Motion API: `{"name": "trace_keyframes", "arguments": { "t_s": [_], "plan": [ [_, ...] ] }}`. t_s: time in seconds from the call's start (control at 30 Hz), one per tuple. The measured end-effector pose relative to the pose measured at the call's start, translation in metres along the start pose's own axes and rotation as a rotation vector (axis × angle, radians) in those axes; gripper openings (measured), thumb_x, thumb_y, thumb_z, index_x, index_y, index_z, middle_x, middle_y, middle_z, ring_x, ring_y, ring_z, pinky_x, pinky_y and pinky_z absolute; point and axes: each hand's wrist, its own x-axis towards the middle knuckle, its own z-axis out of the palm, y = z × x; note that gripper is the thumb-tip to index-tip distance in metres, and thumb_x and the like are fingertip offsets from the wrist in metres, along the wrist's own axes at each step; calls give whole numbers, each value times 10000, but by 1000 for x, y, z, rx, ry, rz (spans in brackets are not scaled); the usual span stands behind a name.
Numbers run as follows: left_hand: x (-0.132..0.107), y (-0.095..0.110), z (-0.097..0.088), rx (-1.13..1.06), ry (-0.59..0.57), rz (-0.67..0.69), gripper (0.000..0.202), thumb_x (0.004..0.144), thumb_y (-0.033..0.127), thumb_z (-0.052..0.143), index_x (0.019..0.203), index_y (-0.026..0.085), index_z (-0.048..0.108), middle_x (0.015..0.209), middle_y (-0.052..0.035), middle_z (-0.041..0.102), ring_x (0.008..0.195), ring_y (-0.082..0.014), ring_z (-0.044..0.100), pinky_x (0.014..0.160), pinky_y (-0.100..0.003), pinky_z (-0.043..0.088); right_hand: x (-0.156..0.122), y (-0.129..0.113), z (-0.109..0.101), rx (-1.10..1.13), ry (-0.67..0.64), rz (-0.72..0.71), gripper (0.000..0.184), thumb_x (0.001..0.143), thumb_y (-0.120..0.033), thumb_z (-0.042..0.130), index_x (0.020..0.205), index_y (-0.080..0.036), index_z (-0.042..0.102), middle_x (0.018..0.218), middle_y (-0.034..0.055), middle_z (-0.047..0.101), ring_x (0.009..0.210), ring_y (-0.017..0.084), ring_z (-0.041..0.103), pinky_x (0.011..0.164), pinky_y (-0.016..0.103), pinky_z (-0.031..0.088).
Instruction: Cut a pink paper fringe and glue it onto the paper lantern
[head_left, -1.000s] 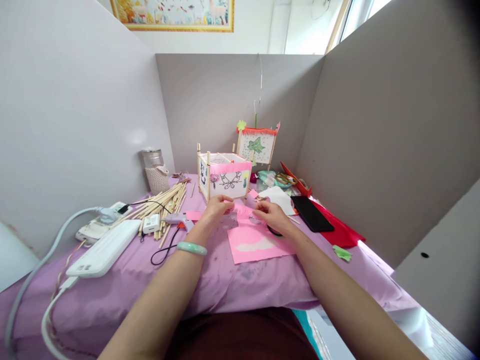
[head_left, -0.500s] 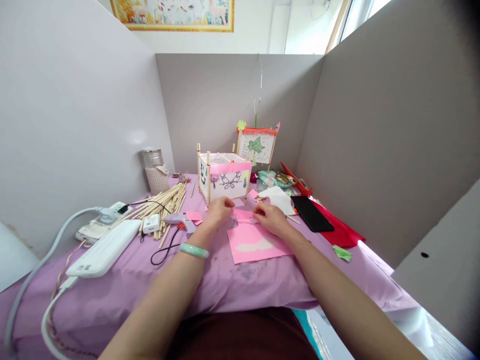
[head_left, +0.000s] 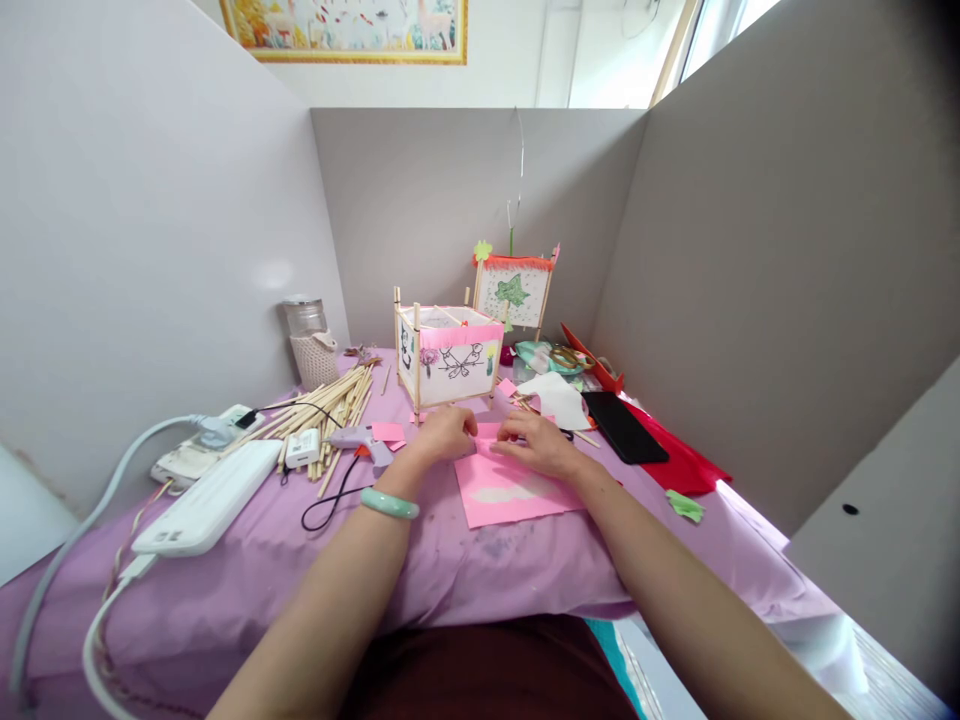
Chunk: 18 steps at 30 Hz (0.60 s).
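Just in front of the stick-framed paper lantern (head_left: 459, 372), my two hands work close together on a narrow pink paper strip (head_left: 487, 432). The fingers of my left hand (head_left: 447, 434) are curled closed at the strip's left end. My right hand (head_left: 536, 446) has its bent fingers pressed together on the strip's right part, partly covering it. Beneath them lies a larger pink paper sheet (head_left: 517, 505) with a pale worn patch. The lantern stands upright, with line drawings on its white sides and a pink band along the top edge.
To the left lie a glue gun (head_left: 375, 446), wooden sticks (head_left: 341, 405), a white power bank (head_left: 210, 500) with cables and a covered jar (head_left: 311, 345). A black phone (head_left: 625, 428), red paper (head_left: 686, 455), white scrap (head_left: 559, 398) and scissors (head_left: 571, 358) lie right. A second lantern (head_left: 515, 292) stands behind.
Both hands have come slightly nearer to me with the pink strip, now over the top of the pink sheet. My right hand has shifted left, closer to my left hand.
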Motion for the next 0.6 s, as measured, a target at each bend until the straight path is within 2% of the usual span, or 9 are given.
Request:
{"name": "trace_keyframes", "arguments": {
  "t_s": [0.07, 0.13, 0.27, 0.43, 0.5, 0.6],
  "plan": [
    [2, -4, 0, -116, -69, -18, 225, 575, 41, 585, 690, 201, 692, 693, -18, 666, 664, -172, 573, 610, -245, 411, 0, 0, -1, 45, -18, -4, 269, 863, -362, 586, 663, -192, 645, 717, 17, 610, 720, 149, 539, 679, 257, 384],
    [5, -7, 0, -177, -44, -67, 226, 578, 36, 548, 644, 201, 686, 644, -3, 659, 616, -157, 562, 577, -236, 396, 0, 0, -2, 47, -8, 32, 354, 893, -380, 532, 608, -187, 614, 654, 7, 588, 677, 140, 518, 643, 249, 364],
    [8, -7, -5, -189, 155, -115, 243, 621, 56, 475, 575, 196, 669, 626, -20, 666, 642, -165, 578, 623, -255, 406, 0, -2, -4, 31, 16, 98, 346, 876, -365, 549, 585, -185, 595, 617, -1, 577, 630, 135, 491, 585, 244, 325],
    [5, -1, -11, -142, 396, -129, 282, 698, 78, 437, 624, 203, 679, 669, -30, 676, 726, -179, 603, 719, -272, 424, 0, -1, 1, 29, 11, 86, 292, 858, -328, 578, 606, -189, 623, 633, 5, 605, 630, 138, 503, 597, 251, 335],
    [2, 1, -10, -74, 456, -71, 284, 715, 77, 432, 629, 203, 672, 695, -37, 676, 758, -186, 598, 746, -284, 423, 1, 1, 6, 5, 35, 86, 234, 861, -273, 562, 657, -188, 641, 688, 19, 636, 665, 147, 527, 632, 259, 361],
    [0, 6, -8, 38, 493, 103, 266, 705, 49, 442, 626, 196, 649, 709, -53, 663, 803, -199, 577, 781, -307, 415, 4, 1, 12, 13, 85, 82, 171, 851, -154, 506, 813, -193, 668, 839, 42, 689, 783, 169, 585, 705, 271, 401]
  ]
}}
